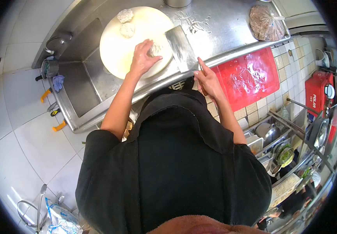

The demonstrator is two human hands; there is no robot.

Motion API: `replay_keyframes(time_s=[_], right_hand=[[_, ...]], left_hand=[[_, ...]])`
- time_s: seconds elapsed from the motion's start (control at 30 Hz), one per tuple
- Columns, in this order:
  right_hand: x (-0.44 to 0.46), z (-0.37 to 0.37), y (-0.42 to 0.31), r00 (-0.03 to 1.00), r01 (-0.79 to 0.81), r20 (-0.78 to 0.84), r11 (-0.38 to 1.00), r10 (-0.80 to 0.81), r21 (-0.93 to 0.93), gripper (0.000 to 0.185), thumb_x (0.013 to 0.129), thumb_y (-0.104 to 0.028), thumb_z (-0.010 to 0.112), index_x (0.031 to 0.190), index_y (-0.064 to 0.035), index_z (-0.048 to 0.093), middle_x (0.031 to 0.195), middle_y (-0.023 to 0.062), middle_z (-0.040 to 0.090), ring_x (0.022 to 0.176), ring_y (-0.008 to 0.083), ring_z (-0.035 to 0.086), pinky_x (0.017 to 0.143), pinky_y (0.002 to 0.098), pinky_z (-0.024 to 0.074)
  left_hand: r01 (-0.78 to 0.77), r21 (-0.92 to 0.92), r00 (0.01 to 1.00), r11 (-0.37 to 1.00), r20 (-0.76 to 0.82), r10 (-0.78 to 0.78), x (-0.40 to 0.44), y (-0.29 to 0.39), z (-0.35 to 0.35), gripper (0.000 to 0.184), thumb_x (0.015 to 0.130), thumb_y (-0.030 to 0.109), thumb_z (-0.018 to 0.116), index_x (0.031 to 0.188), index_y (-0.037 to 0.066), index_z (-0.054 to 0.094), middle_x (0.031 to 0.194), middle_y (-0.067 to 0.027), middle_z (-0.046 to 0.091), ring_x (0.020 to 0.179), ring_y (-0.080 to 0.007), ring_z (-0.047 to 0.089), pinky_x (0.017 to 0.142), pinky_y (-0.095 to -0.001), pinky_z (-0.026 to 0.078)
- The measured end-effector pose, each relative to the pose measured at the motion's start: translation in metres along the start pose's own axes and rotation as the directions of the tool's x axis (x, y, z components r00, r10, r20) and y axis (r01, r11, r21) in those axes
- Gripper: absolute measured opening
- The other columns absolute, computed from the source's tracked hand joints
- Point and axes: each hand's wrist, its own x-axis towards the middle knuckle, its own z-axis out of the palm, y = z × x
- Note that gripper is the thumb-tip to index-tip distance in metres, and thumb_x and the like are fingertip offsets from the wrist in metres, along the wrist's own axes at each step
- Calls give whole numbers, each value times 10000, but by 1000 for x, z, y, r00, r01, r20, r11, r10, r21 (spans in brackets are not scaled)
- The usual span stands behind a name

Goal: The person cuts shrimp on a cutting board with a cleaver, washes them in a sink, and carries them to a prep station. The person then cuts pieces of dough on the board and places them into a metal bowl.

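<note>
My left hand is over the round pale board, its fingers spread beside a whitish, lumpy piece and its thumb pointing right. Two similar whitish pieces lie near the board's top edge, one above the other. My right hand is closed round the handle of a wide-bladed cleaver. The cleaver's blade slants up and left, its upper end at the board's right edge. Most of the handle is hidden by the fingers.
The board rests on a steel sink counter with a basin at left. Scraps and a tied plastic bag are on the counter. A red tray is beyond its front edge; shelves with pans stand at right.
</note>
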Motion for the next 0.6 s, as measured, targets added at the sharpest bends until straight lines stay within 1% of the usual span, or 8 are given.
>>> replay_keyframes(time_s=[0.03,0.13,0.17,0.27,0.37,0.47,0.57,0.6], right_hand=[[3,1,-4,1000,-15,12,1000,15,-6,686,1003,-177,589,1620,-199,292,818,16,591,524,81,526,445,252,437],[14,8,-18,1000,-13,13,999,13,-38,675,1004,-182,584,1616,-201,302,826,17,594,529,81,533,458,250,451],[19,9,-20,1000,5,26,1000,-4,-28,667,1007,-197,583,1614,-207,309,822,19,596,534,80,540,448,248,447],[33,12,-22,999,13,53,1000,-13,0,668,1015,-216,580,1617,-229,292,817,27,573,520,99,528,429,265,454],[38,15,-30,998,-9,58,1000,10,-16,649,1016,-210,573,1611,-195,314,791,2,576,514,80,527,407,249,421],[43,19,-26,998,-1,55,1000,1,13,647,1018,-209,571,1611,-190,313,784,-4,569,502,80,521,402,249,419],[43,19,-30,998,-34,45,999,33,16,647,1017,-206,574,1610,-188,316,782,-3,569,504,78,522,402,247,419],[44,18,-29,999,-26,48,999,25,25,647,1018,-213,572,1611,-195,313,784,1,569,508,81,523,406,250,424]], left_hand=[[-25,8,998,1000,-50,26,-2,1,-3,625,775,221,843,1335,52,625,1266,-148,643,1210,-341,560,1053,-435,457],[6,24,996,1000,86,-8,-4,-5,-10,486,792,193,822,1243,69,693,1247,-145,657,1202,-334,567,1045,-438,458],[-1,27,997,1000,71,-1,-4,-4,-9,352,805,183,805,1133,71,743,1211,-144,672,1177,-328,582,1031,-438,464],[-21,9,997,1000,68,20,-1,-5,-5,322,791,209,812,1084,87,753,1177,-108,681,1155,-315,595,1002,-429,467],[-32,68,998,997,55,29,1,-2,-3,308,798,220,808,1073,89,757,1151,-108,681,1134,-315,608,979,-413,481],[98,45,993,994,66,-100,3,7,-5,342,814,250,806,1090,56,753,1167,-147,674,1117,-339,618,996,-431,482],[175,57,985,983,2,-175,1,13,4,321,802,234,808,1084,90,756,1138,-125,668,1076,-320,628,942,-408,503],[228,5,972,974,63,-228,4,12,2,324,803,234,807,1087,90,754,1147,-128,666,1078,-323,628,953,-413,499]])
